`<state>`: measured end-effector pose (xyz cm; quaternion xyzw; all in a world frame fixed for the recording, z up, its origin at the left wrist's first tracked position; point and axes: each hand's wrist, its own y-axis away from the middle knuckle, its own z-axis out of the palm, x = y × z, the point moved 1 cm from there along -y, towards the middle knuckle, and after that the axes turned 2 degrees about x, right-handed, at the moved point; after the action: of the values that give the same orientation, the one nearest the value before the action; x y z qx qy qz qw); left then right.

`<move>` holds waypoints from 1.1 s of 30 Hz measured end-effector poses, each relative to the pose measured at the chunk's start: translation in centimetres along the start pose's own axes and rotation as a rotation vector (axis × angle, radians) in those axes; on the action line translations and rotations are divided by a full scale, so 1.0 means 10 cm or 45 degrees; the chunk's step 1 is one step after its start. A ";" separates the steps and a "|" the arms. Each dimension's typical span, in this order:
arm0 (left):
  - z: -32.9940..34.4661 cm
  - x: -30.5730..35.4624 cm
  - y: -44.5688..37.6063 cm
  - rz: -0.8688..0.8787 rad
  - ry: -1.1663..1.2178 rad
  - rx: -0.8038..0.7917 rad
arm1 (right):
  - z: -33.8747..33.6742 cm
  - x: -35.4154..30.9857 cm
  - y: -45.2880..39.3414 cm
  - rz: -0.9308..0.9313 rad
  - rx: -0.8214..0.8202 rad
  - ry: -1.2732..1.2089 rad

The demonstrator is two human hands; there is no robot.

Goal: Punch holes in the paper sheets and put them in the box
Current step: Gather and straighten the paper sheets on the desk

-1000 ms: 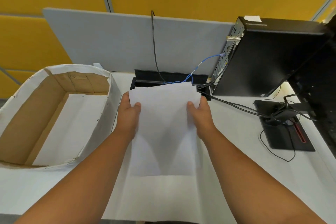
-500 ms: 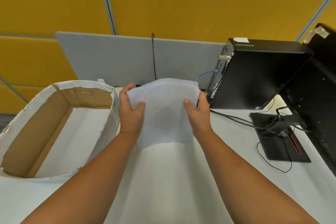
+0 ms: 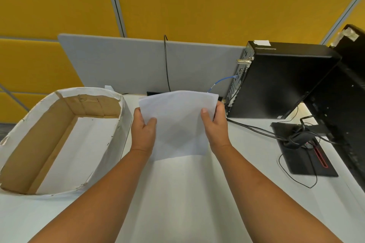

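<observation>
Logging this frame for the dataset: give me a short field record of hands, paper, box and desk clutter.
left hand: grips the left edge of the paper
right hand: grips the paper's right edge, thumb on top
paper: held up off the desk, slightly bowed
box: open, at the left, paper lining its floor
hole punch: mostly hidden behind the paper
computer: black tower, at the right, cables attached

Office: desk divider (image 3: 138, 65), computer tower (image 3: 280, 81)
</observation>
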<state>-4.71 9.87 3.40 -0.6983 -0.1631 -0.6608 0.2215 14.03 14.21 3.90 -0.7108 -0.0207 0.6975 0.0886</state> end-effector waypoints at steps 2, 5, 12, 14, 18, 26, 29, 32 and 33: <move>-0.01 -0.01 -0.01 -0.001 0.020 -0.004 | 0.01 -0.07 -0.04 -0.060 0.005 -0.022; -0.04 -0.03 -0.04 0.006 0.050 0.001 | 0.04 -0.18 -0.10 -0.123 0.019 -0.021; -0.04 0.04 -0.11 0.128 0.066 0.035 | 0.08 -0.18 -0.11 -0.158 0.087 -0.018; -0.03 0.07 -0.12 0.180 0.059 0.029 | 0.07 -0.17 -0.10 -0.182 0.085 -0.007; 0.00 0.13 -0.11 0.261 0.021 0.043 | 0.08 -0.20 -0.10 -0.207 0.098 0.004; -0.04 0.17 -0.12 0.403 -0.058 0.091 | 0.06 -0.19 -0.10 -0.207 0.080 0.036; -0.04 0.15 -0.11 0.434 -0.086 0.101 | 0.06 -0.19 -0.08 -0.242 0.058 0.060; -0.05 0.15 -0.12 0.460 -0.106 0.103 | 0.08 -0.19 -0.09 -0.287 0.082 0.081; -0.05 0.14 -0.13 0.456 -0.110 0.107 | 0.08 -0.18 -0.09 -0.290 0.086 0.083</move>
<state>-5.73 10.56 4.96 -0.7341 -0.0731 -0.5728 0.3573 13.28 14.92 5.82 -0.7229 -0.0749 0.6596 0.1918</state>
